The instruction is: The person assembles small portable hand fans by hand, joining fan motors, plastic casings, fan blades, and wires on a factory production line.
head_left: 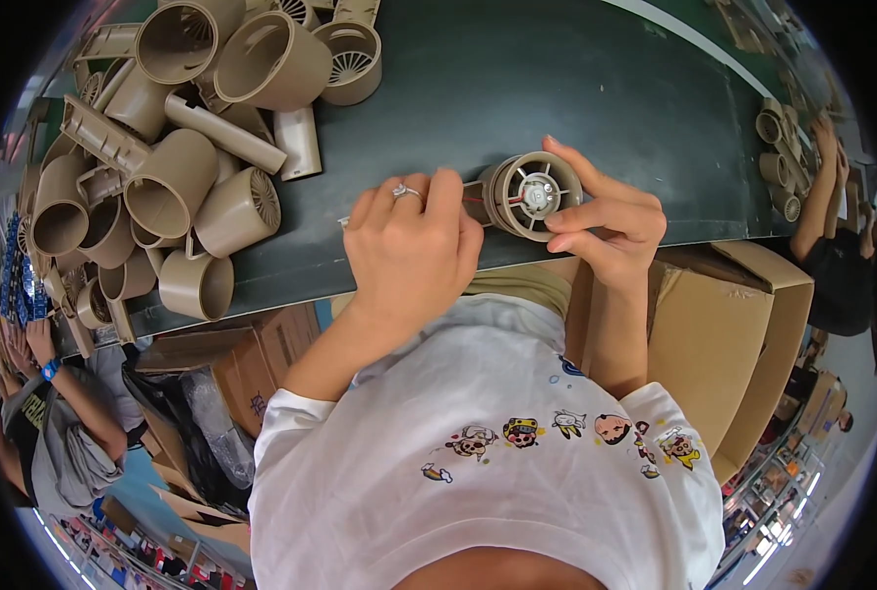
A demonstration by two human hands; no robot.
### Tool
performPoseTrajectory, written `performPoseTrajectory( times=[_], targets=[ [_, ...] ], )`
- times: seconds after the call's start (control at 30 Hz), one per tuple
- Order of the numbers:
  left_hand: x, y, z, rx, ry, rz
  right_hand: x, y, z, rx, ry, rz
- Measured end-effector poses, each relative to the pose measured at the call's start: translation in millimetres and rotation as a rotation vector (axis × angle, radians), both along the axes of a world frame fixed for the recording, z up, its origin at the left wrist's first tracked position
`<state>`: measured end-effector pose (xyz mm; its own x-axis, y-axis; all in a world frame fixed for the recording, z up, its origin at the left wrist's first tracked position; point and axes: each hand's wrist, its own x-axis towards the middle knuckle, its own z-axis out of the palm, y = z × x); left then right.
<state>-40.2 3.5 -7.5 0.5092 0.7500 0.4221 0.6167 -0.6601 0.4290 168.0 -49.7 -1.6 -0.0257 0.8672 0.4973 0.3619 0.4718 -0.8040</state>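
Note:
Just in front of my body I hold a beige, cup-shaped fan housing (pixel 510 198) over the edge of the work table. Its round opening faces up toward me, with a silvery motor (pixel 537 196) held by spokes in the middle. My right hand (pixel 617 224) grips the rim from the right, thumb and fingers on either side. A beige neck with a bit of red wire (pixel 472 201) runs left from the housing. My left hand (pixel 409 241), wearing a ring, is closed around that side, and its fingers hide what lies inside them. A small pale tip shows at its left.
Many beige housings and handle shells (pixel 173 182) are heaped on the left of the dark green table (pixel 429 88). Cardboard boxes (pixel 709 344) stand below the edge at right and left (pixel 271 359). Other people work at far left (pixel 75 413) and far right (pixel 837 246), beside more beige parts.

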Motion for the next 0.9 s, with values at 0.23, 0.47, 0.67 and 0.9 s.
performPoseTrajectory(
  times=[0.23, 0.47, 0.67, 0.9],
  targets=[
    [-23.6, 8.3, 5.7, -0.159, -0.036, -0.116, -8.3, -2.3, -15.7, -0.098, 0.077, 0.003],
    [-35.9, 16.1, 2.4, -0.269, -0.097, -0.253, -6.5, -3.6, -20.4, -0.110, 0.042, -0.038],
    [-19.8, 12.9, -2.2, -0.294, -0.260, -0.149, -10.4, -6.5, -17.2, -0.088, 0.015, -0.209],
    [52.3, 44.8, 15.9, -0.169, -0.113, 0.136, -19.3, 5.5, -18.2, -0.206, 0.277, -0.455]
  ],
)
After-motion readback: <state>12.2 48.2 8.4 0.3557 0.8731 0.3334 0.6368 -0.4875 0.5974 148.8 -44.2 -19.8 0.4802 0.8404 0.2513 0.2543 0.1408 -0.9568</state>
